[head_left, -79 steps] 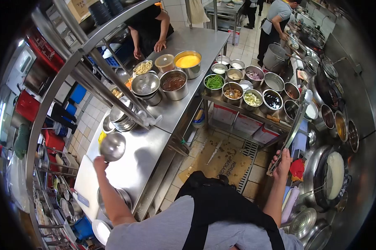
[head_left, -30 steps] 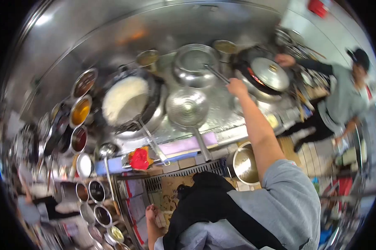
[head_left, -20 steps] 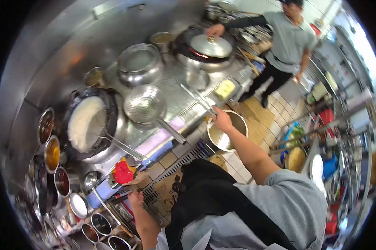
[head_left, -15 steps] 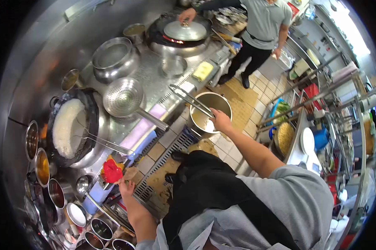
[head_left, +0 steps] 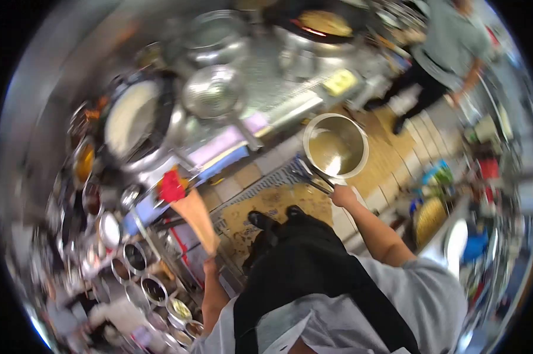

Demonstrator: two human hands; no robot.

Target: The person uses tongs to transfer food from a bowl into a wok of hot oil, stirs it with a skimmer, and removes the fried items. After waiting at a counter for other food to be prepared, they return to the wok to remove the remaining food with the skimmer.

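At the near side of the counter [head_left: 260,82], both hands are occupied. Right hand [head_left: 343,196]: fist wrapped round the handle end of the tongs [head_left: 318,186], no slack visible; held there, I judge, so the long arms reach out ahead and my fingers sit clear of heat. Tongs hang just left and near of the pot [head_left: 358,144], arms slightly apart, nothing made out between them; blur at the tips, so whether they touch the rim I cannot tell. Pot stands down on the floor [head_left: 342,223], beside the counter, probably to spare room up top. Left hand [head_left: 210,265]: fingers pinched on the near end of a tan cloth [head_left: 197,218], its far end by the red rag [head_left: 172,187] at the counter edge, likely kept there for easy reach. Against half a second ago: tongs then crossed over the pot, now off its near left side; left hand then up at the rag, now lower, cloth stretched long; in the far wok [head_left: 280,16] a golden round [head_left: 324,23] shows where the lid sat.
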